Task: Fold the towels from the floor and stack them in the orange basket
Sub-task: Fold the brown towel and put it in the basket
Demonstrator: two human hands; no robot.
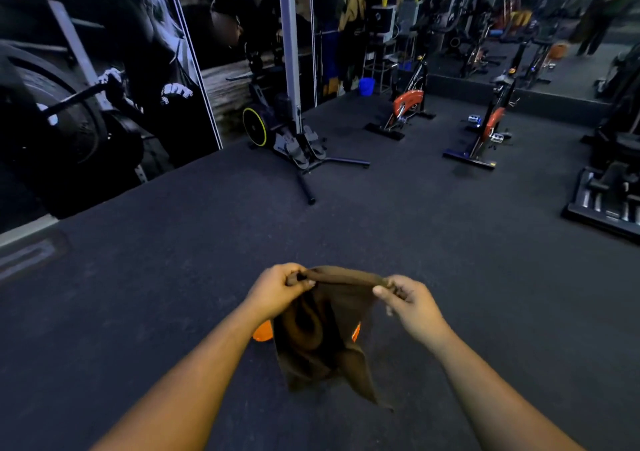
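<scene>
A person stands on a dark gym floor and holds a brown towel up in front of the body with both bare hands. The left hand pinches one end of the towel's top edge, its fingers curled around the cloth with the thumb pressed against them. The right hand pinches the other end of that edge between the thumb and curled fingers. The top edge runs fairly taut between the two hands, and the rest of the towel hangs down loose and bunched, tapering to a point at the bottom. Behind the hanging cloth, low on the floor, two slivers of the orange basket show, one on each side of the towel; most of it is hidden, so what it contains cannot be told. Farther back stand a rowing machine beside a pale pole, and two exercise bikes with orange flywheels, one near the middle and one to the right. A small blue bucket sits by the far wall, and a large dark wall picture fills the left side.
</scene>
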